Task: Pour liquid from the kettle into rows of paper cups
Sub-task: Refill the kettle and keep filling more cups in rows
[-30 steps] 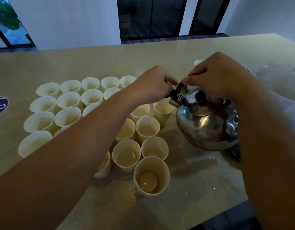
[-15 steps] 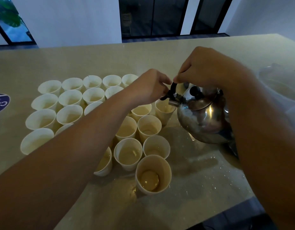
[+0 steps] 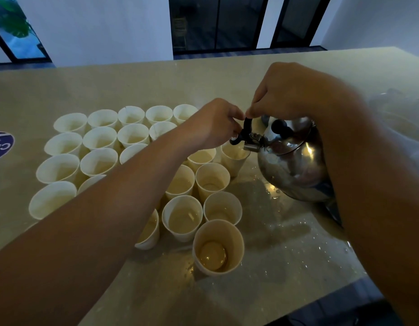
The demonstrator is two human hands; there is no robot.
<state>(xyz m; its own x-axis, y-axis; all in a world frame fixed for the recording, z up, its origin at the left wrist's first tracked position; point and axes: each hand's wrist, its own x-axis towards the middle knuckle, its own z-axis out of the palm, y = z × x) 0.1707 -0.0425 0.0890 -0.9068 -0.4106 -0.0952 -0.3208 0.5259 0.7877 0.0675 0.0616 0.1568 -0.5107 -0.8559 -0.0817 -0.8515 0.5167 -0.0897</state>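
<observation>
Nearest the camera, a single paper cup [image 3: 218, 247] is seen at about 6 o'clock on the table [image 3: 286, 267], with a little pale liquid pooled in its bottom. Beyond it the paper cups [image 3: 100, 158] are ranged in rows toward 10 o'clock, partly hidden by the left forearm. Water droplets [image 3: 274, 191] are scattered on the table at 3 o'clock of the cups. The kettle [image 3: 295, 165] is held tilted above the table, its spout [image 3: 249, 145] lowered over the rim of the cup [image 3: 234, 158] at 1 o'clock of the group. The black spout cap [image 3: 241, 135] is pinched by the curled fingers of the left hand [image 3: 213, 123]. The right hand [image 3: 291, 90] is closed above the kettle, apparently round its handle, which is hidden.
</observation>
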